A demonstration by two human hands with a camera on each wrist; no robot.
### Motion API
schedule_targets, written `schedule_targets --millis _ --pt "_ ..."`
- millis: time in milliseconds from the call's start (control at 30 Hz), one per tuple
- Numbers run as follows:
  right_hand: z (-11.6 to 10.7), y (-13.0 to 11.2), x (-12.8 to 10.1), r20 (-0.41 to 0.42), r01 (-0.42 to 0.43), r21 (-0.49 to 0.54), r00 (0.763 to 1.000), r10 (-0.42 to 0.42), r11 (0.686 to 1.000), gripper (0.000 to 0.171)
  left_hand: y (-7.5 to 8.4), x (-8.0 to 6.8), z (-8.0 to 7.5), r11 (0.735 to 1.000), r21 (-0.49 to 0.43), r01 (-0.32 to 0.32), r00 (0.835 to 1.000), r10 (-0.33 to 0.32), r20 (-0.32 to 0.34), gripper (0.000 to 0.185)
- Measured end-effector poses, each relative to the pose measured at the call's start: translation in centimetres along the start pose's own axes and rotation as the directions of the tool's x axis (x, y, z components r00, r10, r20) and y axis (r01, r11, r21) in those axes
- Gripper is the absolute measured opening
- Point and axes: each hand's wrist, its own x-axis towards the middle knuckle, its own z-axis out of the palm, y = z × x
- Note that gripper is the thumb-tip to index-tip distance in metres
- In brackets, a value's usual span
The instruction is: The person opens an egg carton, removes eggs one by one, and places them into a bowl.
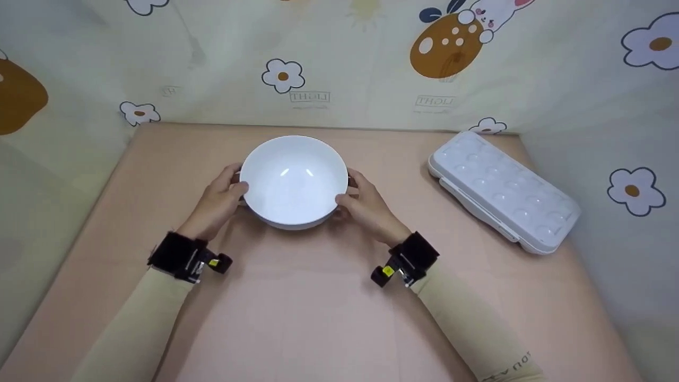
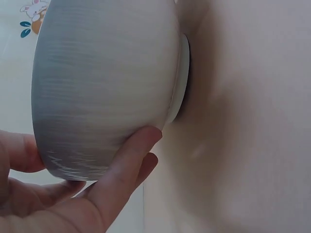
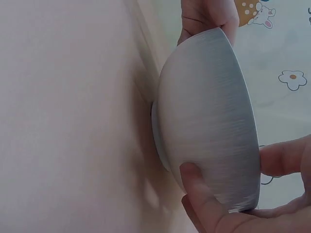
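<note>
A round white bowl (image 1: 294, 178) stands between my two hands, its glossy inside facing up in the head view. My left hand (image 1: 216, 197) grips its left side, with the thumb at the rim and the fingers (image 2: 129, 160) under the curved outer wall. On the opposite side my right hand (image 1: 370, 207) holds it the same way, thumb by the rim and fingers (image 3: 197, 187) along the wall. Both wrist views show the bowl's greyish, finely streaked outside and its foot ring (image 2: 181, 82) close over the table.
To the right lies a white lidded egg box (image 1: 504, 191) with rounded bumps on top, set at a slant. The pinkish table (image 1: 318, 297) ends at a patterned cloth wall (image 1: 223, 58) at the back and sides.
</note>
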Motion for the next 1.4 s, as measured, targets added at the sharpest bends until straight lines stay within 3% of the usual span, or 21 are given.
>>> schedule_targets --millis 367,633,1033,1200,1300,1400 --pt "-0.3 0.0 -2.4 0.007 0.010 0.011 1.000 -0.010 1.000 0.072 -0.5 -1.2 0.6 0.998 -0.067 0.004 0.997 0.001 0.072 0.059" --pt "0.0 0.1 -3.2 0.051 0.029 0.016 0.998 -0.030 0.999 0.074 -0.5 -2.0 0.2 0.999 -0.046 0.020 0.996 -0.016 0.083 0.059" --pt "-0.7 1.1 -3.1 0.097 0.049 0.018 0.994 -0.050 0.999 0.078 -0.8 -1.5 0.0 1.000 0.001 0.011 0.997 -0.011 0.080 0.059" --pt "-3.6 0.9 -4.1 0.093 0.068 -0.008 0.993 -0.067 0.998 0.082 0.0 -1.2 0.3 0.994 0.110 -0.027 0.999 0.024 0.024 0.062" --pt "-6.9 0.4 -5.2 0.014 0.080 -0.043 0.997 -0.080 0.996 0.080 1.0 -1.0 0.5 0.980 0.170 -0.102 0.994 0.109 -0.028 0.062" --pt "-10.9 0.1 -6.7 -0.099 0.091 -0.058 0.990 -0.096 0.994 0.075 2.5 -0.7 1.1 0.957 0.210 -0.198 0.975 0.215 -0.061 0.058"
